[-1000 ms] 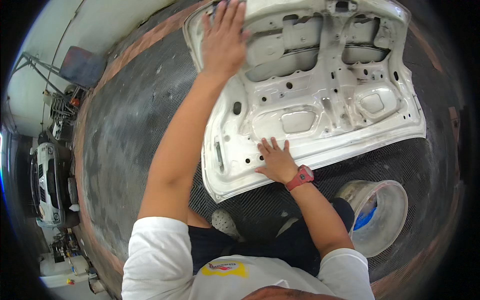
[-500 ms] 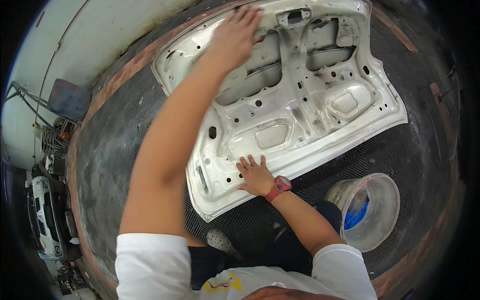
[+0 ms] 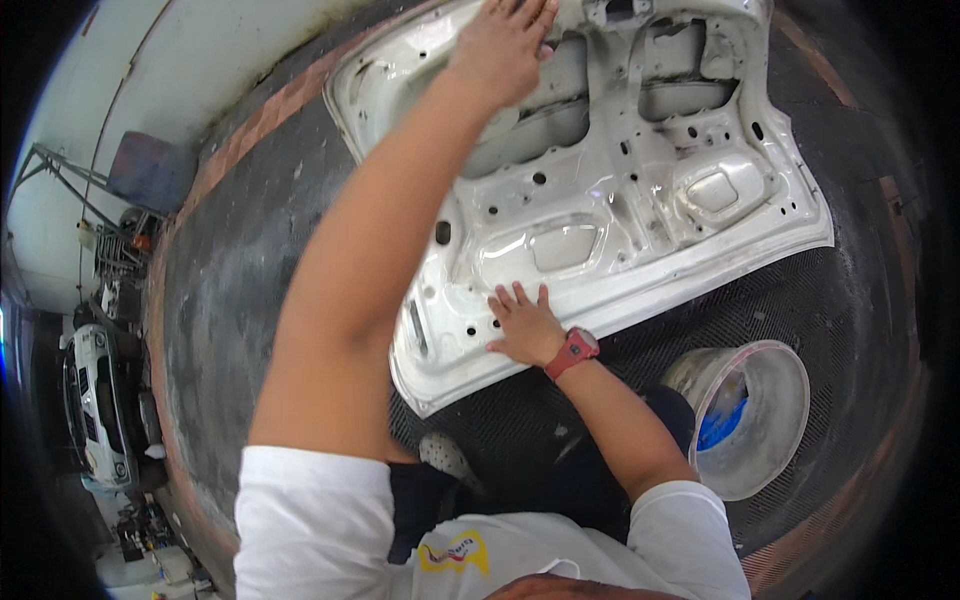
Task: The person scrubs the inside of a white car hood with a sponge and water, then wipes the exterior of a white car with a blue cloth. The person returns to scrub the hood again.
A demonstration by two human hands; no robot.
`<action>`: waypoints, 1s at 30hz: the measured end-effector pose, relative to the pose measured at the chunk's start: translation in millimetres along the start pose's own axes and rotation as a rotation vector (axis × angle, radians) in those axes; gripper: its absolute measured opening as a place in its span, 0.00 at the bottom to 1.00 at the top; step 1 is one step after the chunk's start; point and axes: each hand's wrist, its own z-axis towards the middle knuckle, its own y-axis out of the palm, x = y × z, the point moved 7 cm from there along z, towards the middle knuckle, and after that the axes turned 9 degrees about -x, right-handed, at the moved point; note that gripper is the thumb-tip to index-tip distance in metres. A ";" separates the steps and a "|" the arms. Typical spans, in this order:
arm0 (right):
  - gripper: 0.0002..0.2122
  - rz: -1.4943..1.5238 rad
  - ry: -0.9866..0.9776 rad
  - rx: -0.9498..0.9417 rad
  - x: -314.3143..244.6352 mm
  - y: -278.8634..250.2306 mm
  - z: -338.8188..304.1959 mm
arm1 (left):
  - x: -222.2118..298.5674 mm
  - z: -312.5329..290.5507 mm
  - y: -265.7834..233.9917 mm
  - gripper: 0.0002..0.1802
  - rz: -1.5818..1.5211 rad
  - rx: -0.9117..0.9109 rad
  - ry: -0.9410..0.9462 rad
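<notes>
A white car trunk lid lies on the floor in front of me, its inner side up, with many holes and large cutouts. My left hand reaches far across to its upper left part. That palm faces down with fingers outstretched, and the fingertips run to the picture's top edge. Whatever may lie under this palm is hidden. My right hand rests flat, fingers spread, on the lid's near border, close to some small round holes. A red wristwatch is on the right wrist.
A translucent bucket with something blue inside stands to the right, near my knee. Dark ribbed matting covers the floor. A white vehicle, a metal frame and a dull blue panel-like object stand along the left.
The whole view has shifted, so the trunk lid sits higher and further right. My left hand has slid slightly right over the lid. My right hand keeps its place.
</notes>
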 end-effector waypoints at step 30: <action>0.36 1.853 -0.077 0.623 0.2 -30.0 21.5 | -11.8 -375.5 111.3 0.47 -1.175 -0.700 -0.623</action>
